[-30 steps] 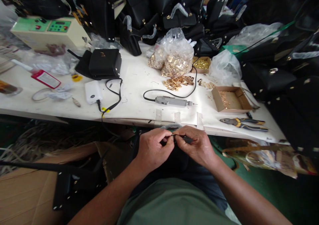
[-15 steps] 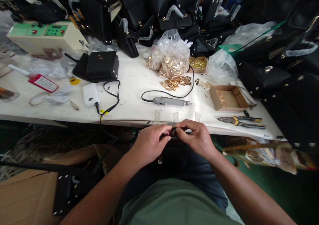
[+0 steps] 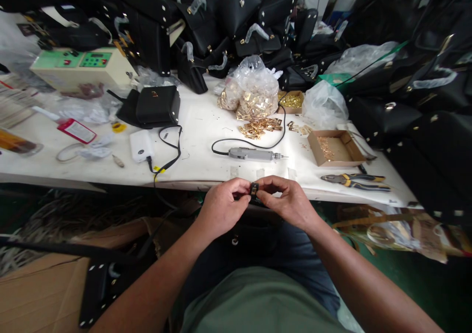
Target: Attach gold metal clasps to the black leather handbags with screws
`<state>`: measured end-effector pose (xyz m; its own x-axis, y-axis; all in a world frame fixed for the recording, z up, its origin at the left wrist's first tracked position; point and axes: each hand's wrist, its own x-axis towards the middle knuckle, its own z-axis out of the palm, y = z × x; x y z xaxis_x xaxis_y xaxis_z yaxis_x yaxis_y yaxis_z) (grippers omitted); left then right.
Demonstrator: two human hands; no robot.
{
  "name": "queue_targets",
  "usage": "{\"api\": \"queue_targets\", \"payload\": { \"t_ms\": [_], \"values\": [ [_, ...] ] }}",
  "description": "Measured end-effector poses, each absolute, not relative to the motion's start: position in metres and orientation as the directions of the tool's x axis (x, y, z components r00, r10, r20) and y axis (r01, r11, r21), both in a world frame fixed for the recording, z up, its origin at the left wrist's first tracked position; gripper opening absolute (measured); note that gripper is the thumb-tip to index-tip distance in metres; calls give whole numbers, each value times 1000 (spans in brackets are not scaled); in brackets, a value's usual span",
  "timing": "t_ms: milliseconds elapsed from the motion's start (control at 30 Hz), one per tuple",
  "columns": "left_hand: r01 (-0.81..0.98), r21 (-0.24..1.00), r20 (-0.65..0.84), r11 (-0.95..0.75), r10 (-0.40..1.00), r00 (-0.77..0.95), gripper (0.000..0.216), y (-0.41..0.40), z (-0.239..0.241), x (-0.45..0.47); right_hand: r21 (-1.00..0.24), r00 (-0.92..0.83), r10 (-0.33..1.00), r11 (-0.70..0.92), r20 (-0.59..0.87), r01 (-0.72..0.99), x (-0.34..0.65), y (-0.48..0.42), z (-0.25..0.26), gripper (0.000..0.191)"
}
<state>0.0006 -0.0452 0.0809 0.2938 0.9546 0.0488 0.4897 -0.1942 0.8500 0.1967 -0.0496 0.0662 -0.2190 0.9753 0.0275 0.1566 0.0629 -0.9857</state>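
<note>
Between my two hands, just off the table's front edge, is a small black piece with a gold metal fitting (image 3: 254, 190) on its face. My left hand (image 3: 224, 206) pinches its left side between thumb and fingers. From the other side, my right hand (image 3: 285, 200) grips it with the thumb low and the fingers above. Whatever the piece is joined to is hidden by my hands. A dark bag (image 3: 247, 232) with a small metal stud lies in my lap below. On the table straight ahead rests a grey electric screwdriver (image 3: 252, 154), touched by neither hand.
Gold fittings (image 3: 258, 128) lie heaped before a plastic bag of more fittings (image 3: 256, 97). To the right are a cardboard box of small screws (image 3: 344, 163) and pliers (image 3: 356, 181). Leftward stand a white power box (image 3: 141, 146), a black bag (image 3: 158, 105) and a red bottle (image 3: 78, 130).
The black piece has turned so its gold fitting faces up more plainly, and my hands have shifted slightly left. The camera view has tilted a little; the screwdriver stays on the table.
</note>
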Motion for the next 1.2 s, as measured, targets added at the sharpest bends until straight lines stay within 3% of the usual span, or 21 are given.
{"api": "queue_targets", "payload": {
  "t_ms": [433,767,1200],
  "values": [
    [497,864,-73,-79,957,280,24,-45,81,5,-933,-72,984,178,163,313,185,-64,56,19],
    [500,859,-50,-112,953,300,30,-45,76,6,-941,-55,989,145,135,306,183,-61,48,20],
    [487,872,-27,-53,988,155,29,-50,65,16,-948,-13,996,90,90,306,185,-63,44,23]
  ]
}}
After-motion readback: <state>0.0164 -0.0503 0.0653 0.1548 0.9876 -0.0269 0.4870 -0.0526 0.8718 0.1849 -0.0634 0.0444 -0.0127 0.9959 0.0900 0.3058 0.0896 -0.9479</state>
